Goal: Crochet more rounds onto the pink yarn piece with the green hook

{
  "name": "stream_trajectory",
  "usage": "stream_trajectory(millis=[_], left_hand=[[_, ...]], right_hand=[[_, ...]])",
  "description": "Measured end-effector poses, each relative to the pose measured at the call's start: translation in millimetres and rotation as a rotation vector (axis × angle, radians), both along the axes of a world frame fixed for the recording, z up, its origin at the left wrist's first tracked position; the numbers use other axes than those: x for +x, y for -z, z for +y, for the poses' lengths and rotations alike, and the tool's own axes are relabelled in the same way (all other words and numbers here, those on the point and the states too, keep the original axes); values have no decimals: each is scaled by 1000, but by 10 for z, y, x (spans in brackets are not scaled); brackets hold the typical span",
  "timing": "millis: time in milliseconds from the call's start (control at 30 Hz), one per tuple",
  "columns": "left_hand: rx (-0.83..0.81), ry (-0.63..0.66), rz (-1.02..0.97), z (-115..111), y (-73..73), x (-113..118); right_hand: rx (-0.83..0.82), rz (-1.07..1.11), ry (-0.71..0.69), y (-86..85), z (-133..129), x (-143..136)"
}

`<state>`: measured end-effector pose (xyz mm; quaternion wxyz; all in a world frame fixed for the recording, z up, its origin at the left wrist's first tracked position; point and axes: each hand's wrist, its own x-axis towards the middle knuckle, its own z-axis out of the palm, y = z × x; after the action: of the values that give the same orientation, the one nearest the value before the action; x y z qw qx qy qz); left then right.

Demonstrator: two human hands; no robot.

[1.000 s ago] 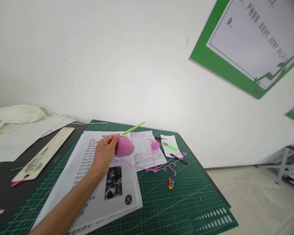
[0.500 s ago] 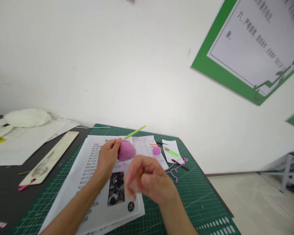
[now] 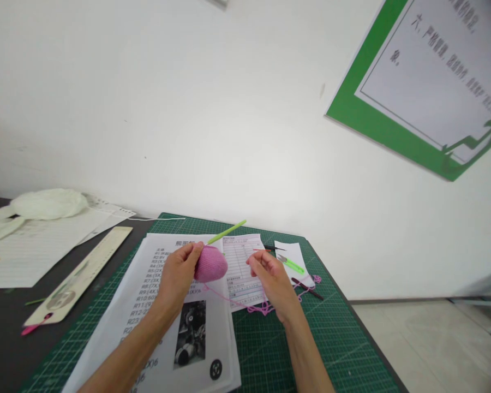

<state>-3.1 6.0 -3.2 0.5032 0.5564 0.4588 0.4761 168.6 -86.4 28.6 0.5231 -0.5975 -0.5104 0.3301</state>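
The pink knitted piece [image 3: 211,264] is raised over the printed sheet [image 3: 225,338], near its upper right part. The left hand [image 3: 180,270] clamps its near-left edge between thumb and forefinger. The green hook [image 3: 229,232] meets the piece at these fingertips; its tip is hidden, so whether it sits in a loop cannot be confirmed.

Caution: if the pinch loosens, the hook's projecting handle could tip and draw the tip out of the work. Slack yarn [image 3: 225,296] leads from the underside of the piece to loose coils [image 3: 265,309] beside the right wrist. A sharp pull could tighten these coils into a knot or, with a loop unsecured, undo stitches. Yarn also lies by the dark red stick [image 3: 309,290], where it could catch.

Orientation: the long axis of the piece runs roughly left to right, dipping slightly to the right. The gripped edge is at left; the rounded end points right, toward the right hand. The hook handle slants up and right, away from the person.

The right hand [image 3: 273,278] is apart from the piece, above the form [image 3: 239,262], fingers curled and thumb near the forefinger. Whether the fingertips meet or pinch yarn cannot be determined. Beyond it, green-handled snips [image 3: 294,266] lie on white paper [image 3: 286,251]. The green mat [image 3: 335,338] extends beneath these sheets.
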Motion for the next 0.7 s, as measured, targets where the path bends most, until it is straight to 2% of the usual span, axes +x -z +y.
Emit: stream_trajectory(millis=[167,333,533,700], left_hand=[[-4,100,-11,-87,-20,51],[-17,270,-34,-246,-96,95],[-34,436,-45,-370,-164,57],[-35,542,-56,-462,-186,50]], right_hand=[[45,22,-62,3,-32,-128],[105,77,-216,24,-71,-215],[72,275,-335,0,-77,-200],[53,307,-365,-72,-129,-181]])
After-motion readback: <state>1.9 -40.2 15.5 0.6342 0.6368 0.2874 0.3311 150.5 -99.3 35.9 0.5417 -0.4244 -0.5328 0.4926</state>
